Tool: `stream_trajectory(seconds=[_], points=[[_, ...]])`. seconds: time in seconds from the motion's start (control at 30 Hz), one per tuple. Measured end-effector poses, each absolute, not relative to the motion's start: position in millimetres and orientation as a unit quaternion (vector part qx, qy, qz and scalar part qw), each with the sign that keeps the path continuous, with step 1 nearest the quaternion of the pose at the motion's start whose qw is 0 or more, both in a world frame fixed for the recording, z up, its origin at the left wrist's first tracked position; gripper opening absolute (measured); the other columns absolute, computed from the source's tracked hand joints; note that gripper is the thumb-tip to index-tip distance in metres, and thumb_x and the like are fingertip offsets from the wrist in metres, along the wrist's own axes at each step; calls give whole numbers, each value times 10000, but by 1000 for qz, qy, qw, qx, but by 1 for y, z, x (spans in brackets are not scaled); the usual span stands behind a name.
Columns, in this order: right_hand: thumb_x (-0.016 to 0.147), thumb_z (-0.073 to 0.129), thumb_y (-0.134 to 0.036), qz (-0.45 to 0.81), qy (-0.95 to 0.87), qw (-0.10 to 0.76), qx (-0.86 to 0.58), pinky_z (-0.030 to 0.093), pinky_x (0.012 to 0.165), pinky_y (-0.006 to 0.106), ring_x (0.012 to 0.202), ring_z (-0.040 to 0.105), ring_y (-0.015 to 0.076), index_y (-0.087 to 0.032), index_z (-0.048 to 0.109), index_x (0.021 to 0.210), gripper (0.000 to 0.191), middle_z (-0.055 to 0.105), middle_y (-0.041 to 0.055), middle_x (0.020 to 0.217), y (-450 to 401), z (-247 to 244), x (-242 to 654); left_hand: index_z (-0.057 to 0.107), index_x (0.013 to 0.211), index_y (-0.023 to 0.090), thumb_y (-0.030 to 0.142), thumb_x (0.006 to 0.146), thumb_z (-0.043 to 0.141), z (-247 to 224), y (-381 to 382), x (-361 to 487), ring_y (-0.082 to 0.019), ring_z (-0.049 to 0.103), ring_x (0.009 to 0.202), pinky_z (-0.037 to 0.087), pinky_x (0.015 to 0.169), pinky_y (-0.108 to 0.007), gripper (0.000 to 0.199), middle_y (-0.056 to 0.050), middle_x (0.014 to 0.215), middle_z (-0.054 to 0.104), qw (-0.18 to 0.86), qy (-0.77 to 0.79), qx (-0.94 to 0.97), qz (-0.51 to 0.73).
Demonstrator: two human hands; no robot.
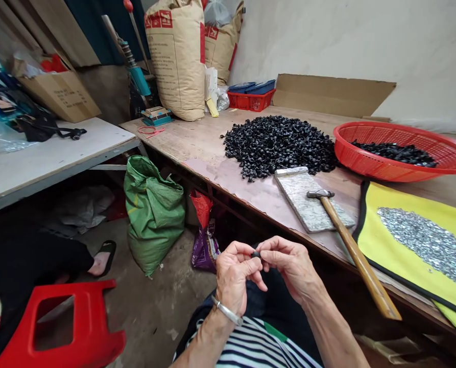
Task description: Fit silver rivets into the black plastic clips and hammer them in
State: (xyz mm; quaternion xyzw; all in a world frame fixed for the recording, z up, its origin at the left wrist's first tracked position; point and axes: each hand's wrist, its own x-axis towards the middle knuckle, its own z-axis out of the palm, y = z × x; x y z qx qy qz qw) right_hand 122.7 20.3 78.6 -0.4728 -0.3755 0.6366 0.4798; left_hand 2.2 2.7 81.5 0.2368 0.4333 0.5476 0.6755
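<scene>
**Item in hand:** one small black plastic piece (256,254), held above the person's lap just off the bench edge. The fingers hide most of it, so its exact form cannot be told.

**Grip:** the left hand (233,273) and the right hand (289,268) are brought together, with the fingertips of both closed on the piece. A silver bangle (228,311) sits on the left wrist.

**Handling, as judged:** a single piece is being worked by hand, away from the bench.

**Nearest on the wooden workbench (197,143):** a marble slab (308,199) with a wooden-handled hammer (360,260) lying across it, the handle overhanging the bench edge towards the right hand.

**Further along:** a heap of black plastic pieces (279,145), a red plastic basket (365,153) holding more of them, and a yellow cloth (388,260) spread with small silver metal pieces (423,245).

**Below:** a red plastic stool (70,322) and a green sack (153,214).
</scene>
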Motion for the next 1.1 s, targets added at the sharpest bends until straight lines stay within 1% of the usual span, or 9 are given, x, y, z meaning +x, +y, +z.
stream_trajectory(seconds=[0.1,0.3,0.47,0.53,0.7,0.8,0.9,1.1], points=[[582,742,-209,640,-364,476,-481,387,510,231,511,497,100,-147,661,624,110,600,1,565,18,79,123,553,701,121,95,593,638,79,2,1,-93,486,330,446,307,-216,139,13,496,592,681,428,232,546],[557,769,-239,644,-349,467,-495,385,503,232,511,505,104,-140,659,619,160,594,4,567,14,78,123,549,695,116,87,588,627,73,4,1,-107,499,312,425,281,-207,135,-2,493,603,705,405,235,533],[597,751,-256,637,-371,455,-499,340,461,209,456,459,77,-139,646,609,157,580,0,516,13,77,123,547,689,116,93,569,643,68,6,0,-115,499,301,431,273,-220,156,5,485,596,713,399,223,532],[605,746,-258,645,-361,455,-496,341,454,210,440,467,80,-142,641,606,157,580,1,500,12,78,124,552,692,115,98,571,647,68,6,-1,-116,502,308,437,279,-223,154,3,487,598,717,397,224,527],[535,780,-249,638,-301,486,-515,377,434,230,419,510,108,-141,633,574,186,575,-4,500,10,78,123,591,724,109,129,615,651,69,4,1,-99,511,337,447,313,-207,125,4,511,604,706,404,251,525],[544,769,-256,636,-298,492,-515,392,426,247,408,518,124,-139,630,573,184,573,1,493,8,76,121,594,682,105,124,610,658,69,4,2,-101,517,340,448,321,-204,98,-2,501,605,696,410,259,530],[561,749,-239,638,-290,498,-511,388,413,248,399,515,127,-143,610,565,168,569,2,484,6,72,118,586,644,104,113,595,657,67,4,3,-122,521,324,420,285,-203,87,-13,472,605,702,409,250,527],[568,716,-204,599,-285,529,-530,377,407,238,398,505,120,-149,584,554,143,555,-12,471,1,69,114,580,670,116,136,619,662,62,4,6,-137,533,355,413,292,-204,98,-22,453,602,729,380,227,522]])
